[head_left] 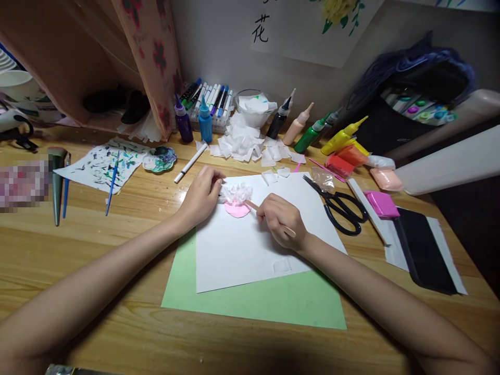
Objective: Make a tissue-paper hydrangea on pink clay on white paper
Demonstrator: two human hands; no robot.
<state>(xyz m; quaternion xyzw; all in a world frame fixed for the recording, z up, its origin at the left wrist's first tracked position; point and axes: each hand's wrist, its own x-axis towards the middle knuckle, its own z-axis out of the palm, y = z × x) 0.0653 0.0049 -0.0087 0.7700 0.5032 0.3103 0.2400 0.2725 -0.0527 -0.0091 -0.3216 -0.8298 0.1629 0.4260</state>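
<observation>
On a white sheet of paper [234, 250] lies a pink round piece [238, 209] of what looks like modelling clay, with crumpled white tissue pieces [241, 192] standing up on its upper part. My right hand [283, 219] is closed around a thin wooden stick [289, 230], its tip touching or nearly touching the pink piece's right side. At the left, my left hand [203, 192] rests by the paper's upper left corner with its fingers curled together beside the tissue. What its fingertips hold, if anything, is hidden.
Green paper [250, 307] lies under the white sheet. Black scissors [339, 208] sit to the right, near a magenta clay pack [382, 204]. Behind are loose tissue squares [242, 140], a bowl [255, 109] and paint bottles [308, 133]. Paintbrushes [112, 185] and a white marker [190, 163] are left.
</observation>
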